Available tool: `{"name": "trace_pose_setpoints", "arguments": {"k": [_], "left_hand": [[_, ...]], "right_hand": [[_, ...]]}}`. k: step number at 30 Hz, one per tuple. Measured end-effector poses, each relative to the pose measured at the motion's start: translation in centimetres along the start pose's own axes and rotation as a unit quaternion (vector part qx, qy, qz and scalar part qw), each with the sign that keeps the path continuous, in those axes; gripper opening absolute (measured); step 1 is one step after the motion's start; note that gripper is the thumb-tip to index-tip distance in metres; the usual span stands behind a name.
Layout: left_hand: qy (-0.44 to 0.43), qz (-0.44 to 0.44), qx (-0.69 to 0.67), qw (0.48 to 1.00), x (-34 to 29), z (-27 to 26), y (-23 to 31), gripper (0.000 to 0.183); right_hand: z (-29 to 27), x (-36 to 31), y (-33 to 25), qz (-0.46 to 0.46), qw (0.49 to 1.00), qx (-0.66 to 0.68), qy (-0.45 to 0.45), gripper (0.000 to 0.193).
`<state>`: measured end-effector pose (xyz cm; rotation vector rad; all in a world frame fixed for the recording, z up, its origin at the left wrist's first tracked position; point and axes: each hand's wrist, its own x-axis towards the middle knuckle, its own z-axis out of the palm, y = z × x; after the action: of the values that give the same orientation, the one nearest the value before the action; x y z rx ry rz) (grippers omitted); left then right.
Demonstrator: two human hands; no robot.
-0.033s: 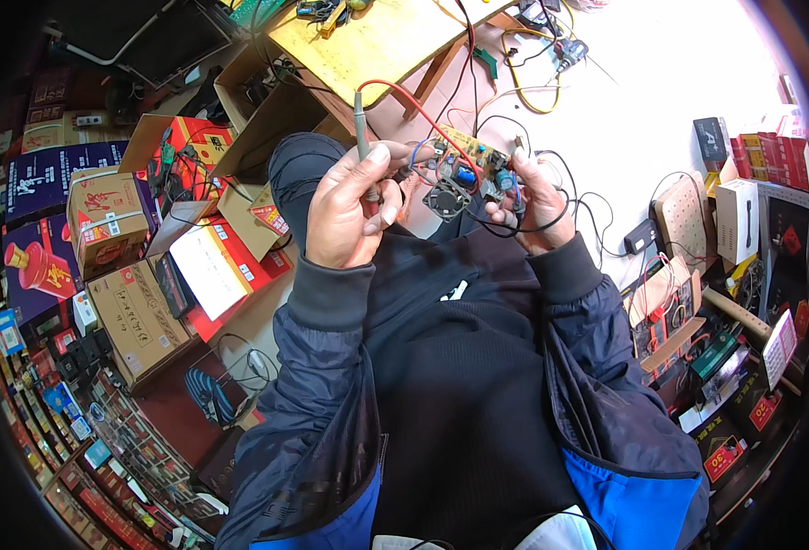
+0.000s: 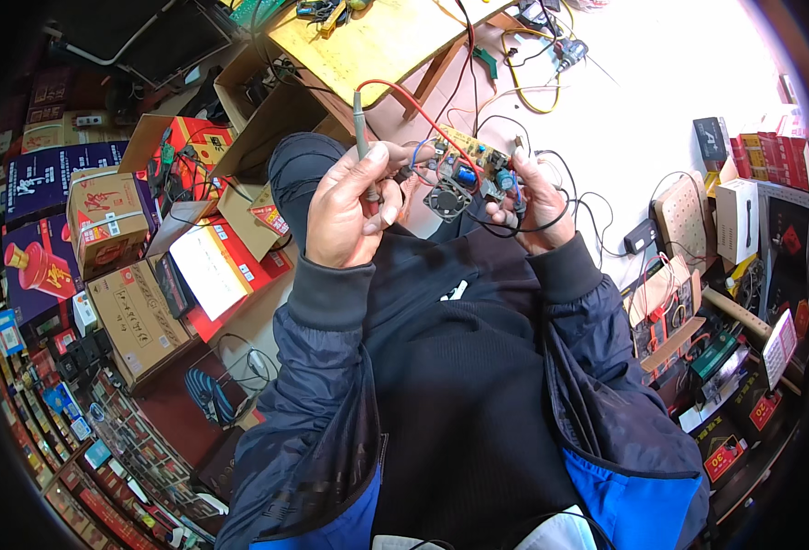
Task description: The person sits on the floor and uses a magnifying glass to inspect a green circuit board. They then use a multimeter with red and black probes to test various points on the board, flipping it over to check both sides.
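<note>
Between my hands, above my lap, is a small circuit board [image 2: 479,149] with a black cooling fan [image 2: 447,200], a blue capacitor [image 2: 465,175] and loose wires. My right hand [image 2: 544,203] pinches the board's right side, where a copper coil and a black cable [image 2: 551,223] sit. A grey probe [image 2: 360,124] with a red lead [image 2: 411,90] from its top stands upright in my left hand [image 2: 354,197], clasped by thumb and fingers. My left fingertips come close to the board's left side; whether they touch it is hard to tell.
A yellow-topped wooden table [image 2: 354,57] stands ahead. Cables and a drill-like tool [image 2: 569,53] lie on the floor beyond. Cartons [image 2: 134,316] and an open box [image 2: 180,174] of leads crowd my left. A black adapter [image 2: 641,236] and stacked goods are on my right.
</note>
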<state>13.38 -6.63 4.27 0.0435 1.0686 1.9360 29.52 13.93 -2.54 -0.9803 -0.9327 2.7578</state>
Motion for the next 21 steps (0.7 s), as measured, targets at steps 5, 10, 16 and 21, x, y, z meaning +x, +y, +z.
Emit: {"name": "trace_pose_setpoints", "arguments": {"k": [5, 10, 16, 21], "left_hand": [[-0.024, 0.002, -0.029, 0.999, 0.3, -0.6, -0.3, 0.029], [-0.024, -0.002, -0.022, 0.999, 0.6, -1.2, -0.5, 0.029], [-0.007, -0.008, -0.01, 1.0, 0.7, -1.1, -0.9, 0.028], [0.002, -0.014, 0.006, 1.0, 0.6, -0.6, -1.1, 0.028]], "right_hand": [[0.1, 0.0, 0.1, 0.009, 1.0, 0.005, 0.006, 0.046], [0.1, 0.3, 0.0, 0.017, 1.0, -0.006, 0.008, 0.046], [0.0, 0.2, 0.2, 0.037, 0.999, -0.007, 0.037, 0.048], [-0.3, 0.4, 0.8, 0.04, 0.998, 0.038, 0.014, 0.047]]}}
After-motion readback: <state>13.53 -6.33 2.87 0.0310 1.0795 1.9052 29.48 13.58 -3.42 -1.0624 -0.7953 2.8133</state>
